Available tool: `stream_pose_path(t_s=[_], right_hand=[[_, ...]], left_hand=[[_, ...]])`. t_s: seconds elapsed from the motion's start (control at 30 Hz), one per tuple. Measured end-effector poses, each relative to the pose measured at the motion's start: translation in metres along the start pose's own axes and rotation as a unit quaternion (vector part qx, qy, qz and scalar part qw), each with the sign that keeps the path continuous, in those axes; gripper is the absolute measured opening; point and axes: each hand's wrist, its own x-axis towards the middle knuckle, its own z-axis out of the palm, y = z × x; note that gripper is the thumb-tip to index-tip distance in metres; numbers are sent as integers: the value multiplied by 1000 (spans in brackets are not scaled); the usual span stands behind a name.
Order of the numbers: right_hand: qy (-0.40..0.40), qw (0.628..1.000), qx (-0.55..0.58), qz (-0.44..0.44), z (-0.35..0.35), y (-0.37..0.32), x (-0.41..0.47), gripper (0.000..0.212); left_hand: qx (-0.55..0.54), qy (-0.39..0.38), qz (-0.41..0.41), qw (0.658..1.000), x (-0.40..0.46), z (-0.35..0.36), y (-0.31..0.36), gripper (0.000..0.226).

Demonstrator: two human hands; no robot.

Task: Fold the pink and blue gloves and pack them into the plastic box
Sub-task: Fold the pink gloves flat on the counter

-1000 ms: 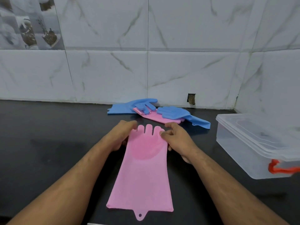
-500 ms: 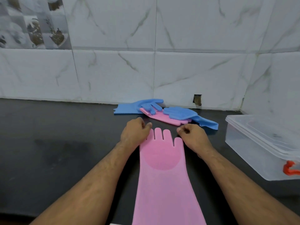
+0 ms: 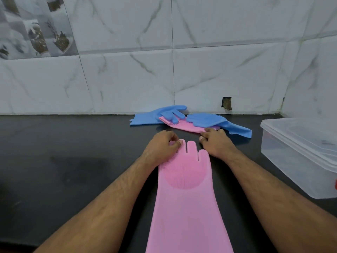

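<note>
A pink glove (image 3: 186, 194) lies flat on the black counter (image 3: 63, 161), fingers pointing away and its cuff running off the bottom edge. My left hand (image 3: 161, 148) pinches its leftmost finger with curled fingers. My right hand (image 3: 217, 143) sits just right of the fingertips with its fingers curled. Its knuckles reach the near edge of a second pink glove (image 3: 184, 127), and a grip cannot be made out. Two blue gloves, one on the left (image 3: 156, 118) and one on the right (image 3: 218, 123), lie over that second pink glove by the wall. The clear plastic box (image 3: 299, 157) stands at the right with its lid on.
A tiled wall (image 3: 173, 70) closes off the back of the counter and turns a corner behind the box. A small hole (image 3: 227, 103) shows in the wall above the gloves. A red latch (image 3: 335, 183) peeks in at the right frame edge.
The near pink glove now lies closer to me, cuff out of frame. My right hand has left its fingertips and moved off to the right, toward the far gloves. My left hand still pinches it.
</note>
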Motion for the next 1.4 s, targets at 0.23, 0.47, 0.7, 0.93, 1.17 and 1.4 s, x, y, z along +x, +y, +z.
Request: stream_pose_path(t_s=[0.23, 0.47, 0.7, 0.93, 1.17, 1.4], right_hand=[[141, 980, 123, -64, -13, -2, -21, 28], [394, 861, 288, -141, -51, -24, -57, 16], [440, 802, 355, -195, -48, -43, -61, 20], [392, 812, 395, -174, -39, -32, -46, 17], [116, 915, 264, -282, -32, -34, -56, 104], [182, 927, 246, -217, -40, -43, -53, 35]], left_hand=[[-19, 54, 33, 998, -2, -3, 3, 37], [2, 62, 92, 994, -9, -7, 7, 76], [42, 156, 135, 978, -8, -20, 11, 27], [90, 279, 133, 947, -6, -28, 28, 26], [31, 351, 123, 928, -16, -31, 45, 15], [-118, 319, 120, 933, -23, -40, 51, 12]])
